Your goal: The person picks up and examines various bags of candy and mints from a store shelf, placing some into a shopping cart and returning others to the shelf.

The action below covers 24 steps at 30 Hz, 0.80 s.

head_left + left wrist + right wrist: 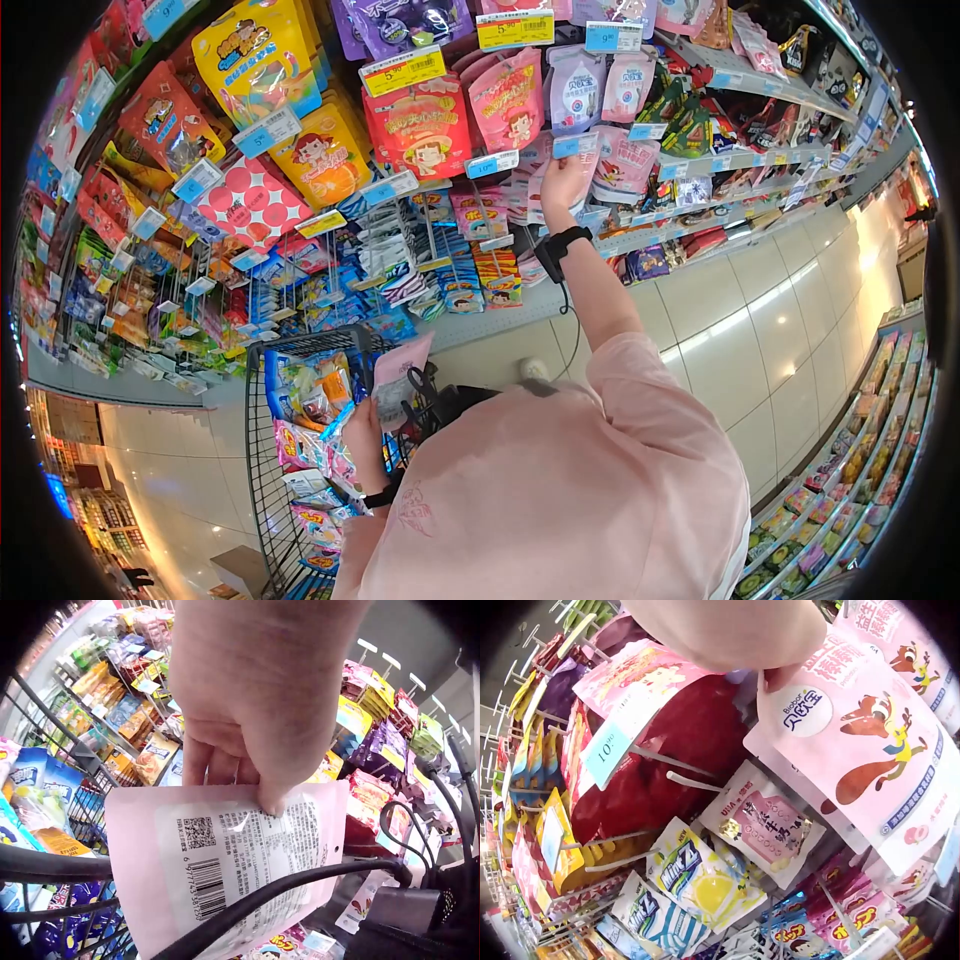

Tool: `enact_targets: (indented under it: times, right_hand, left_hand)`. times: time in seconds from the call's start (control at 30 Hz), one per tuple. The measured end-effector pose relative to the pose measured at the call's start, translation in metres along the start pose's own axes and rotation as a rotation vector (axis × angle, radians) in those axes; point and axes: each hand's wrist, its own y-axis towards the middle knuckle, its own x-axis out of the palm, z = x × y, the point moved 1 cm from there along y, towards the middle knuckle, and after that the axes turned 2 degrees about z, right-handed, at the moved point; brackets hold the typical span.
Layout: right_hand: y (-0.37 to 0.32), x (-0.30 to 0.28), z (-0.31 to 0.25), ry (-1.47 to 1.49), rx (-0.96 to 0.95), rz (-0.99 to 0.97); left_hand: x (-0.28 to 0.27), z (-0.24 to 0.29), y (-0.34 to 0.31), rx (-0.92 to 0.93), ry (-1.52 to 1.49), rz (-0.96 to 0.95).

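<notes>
In the left wrist view my left hand (255,705) grips a pink candy pouch (139,832) by its edge, thumb on the back label with its barcode. The head view has this left hand (366,440) above the wire shopping cart (256,430). My right hand (566,186) reaches out to the shelf display. In the right wrist view the right hand (735,634) pinches the top edge of a pink candy pouch (862,735) with a fox-like cartoon animal on it. Similar pink pouches hang behind and beside it; part of the fingers is hidden.
Several colourful snack bags (300,440) lie in the cart. Hooks with price tags stick out around the right hand, one a blue-and-white tag (606,750). Red pouches (418,130) hang to the left. A black cable (300,881) crosses before the left pouch. Tiled floor (720,300) lies at right.
</notes>
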Motion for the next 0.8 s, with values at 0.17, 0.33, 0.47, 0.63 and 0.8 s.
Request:
enact_targets:
  times: [0.17, 0.33, 0.47, 0.63, 0.8]
  right_hand:
    - [-0.001, -0.001, 0.004, 0.007, -0.028, -0.053]
    - [-0.008, -0.013, -0.011, -0.010, 0.016, -0.070]
    - [-0.007, -0.008, 0.000, -0.037, 0.016, -0.083]
    - [-0.007, -0.006, 0.010, -0.066, -0.073, -0.092]
    - [-0.008, -0.016, -0.004, -0.012, 0.023, -0.194]
  left_hand:
    - [0.005, -0.003, 0.001, 0.017, -0.021, 0.005]
    - [0.003, 0.002, 0.004, 0.013, -0.045, 0.022]
    - [0.005, 0.002, 0.004, 0.018, -0.041, 0.031]
    - [0.010, -0.001, 0.003, 0.054, -0.023, 0.058]
    - [0.010, -0.001, 0.005, 0.032, 0.021, -0.018]
